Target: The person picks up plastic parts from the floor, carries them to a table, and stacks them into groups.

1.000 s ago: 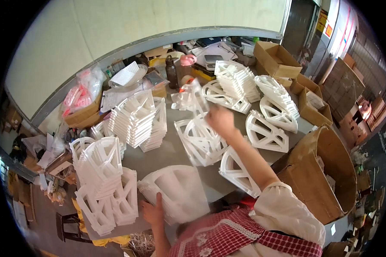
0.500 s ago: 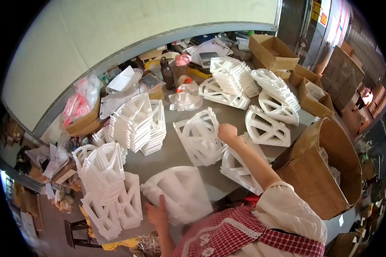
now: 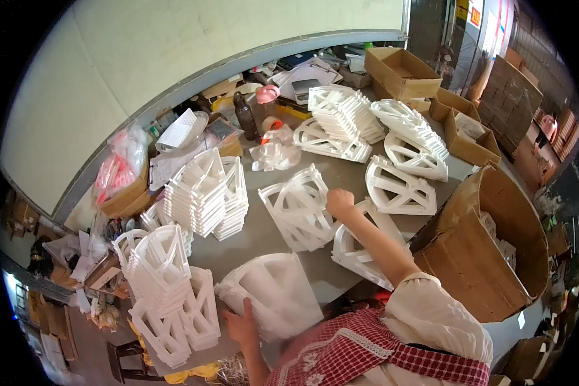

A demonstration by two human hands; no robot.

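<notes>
White fan-shaped plastic parts with cut-out openings cover the table. Closest to me lies a thick stack of them (image 3: 273, 293), which looks hazy, as if wrapped in clear film. My left hand (image 3: 243, 327) rests against its lower left edge, thumb and fingers spread apart. Farther ahead, hazy fan-shaped parts (image 3: 297, 209) lie in the middle of the table. At their right edge my right hand (image 3: 341, 202) is closed; whatever it pinches is too small to make out. Under my right forearm lies another white part (image 3: 357, 251), partly covered.
More stacks stand at left (image 3: 157, 270), centre left (image 3: 196, 193) and far right (image 3: 347, 112). A large cardboard box (image 3: 457, 251) opens beside my right arm. Behind are a dark bottle (image 3: 245, 117), a tape dispenser (image 3: 273, 138), clear bags (image 3: 128, 151) and smaller cartons (image 3: 402, 80).
The whole view has shifted slightly. Both hands keep nearly the same places beside the same parts, and no part has visibly been moved.
</notes>
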